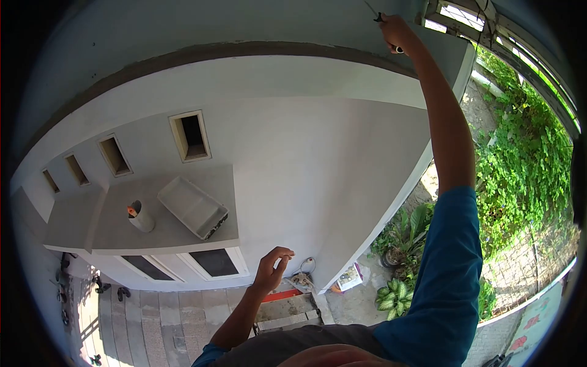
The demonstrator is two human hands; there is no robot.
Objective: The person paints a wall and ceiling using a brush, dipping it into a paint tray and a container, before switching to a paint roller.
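My right hand (397,35) is raised high at the top of the view, with its fingers wrapped round a slim tool with a dark handle (378,18). A thin blade or shaft sticks out of it toward the upper left, near the grey upper surface (293,21). Its exact kind is too small to make out. Lower down, my left hand (273,269) hangs in front of the white wall (287,183). Its fingers are loosely bent and apart from the thumb, and nothing shows in them.
On the ledge (171,232) stand a white paint tray (192,207) and a white cup (142,218) with an orange-tipped thing inside. Square openings (191,136) pierce the wall. Below me is a stepped platform (287,309). Potted plants (394,298) and greenery (520,159) are at right.
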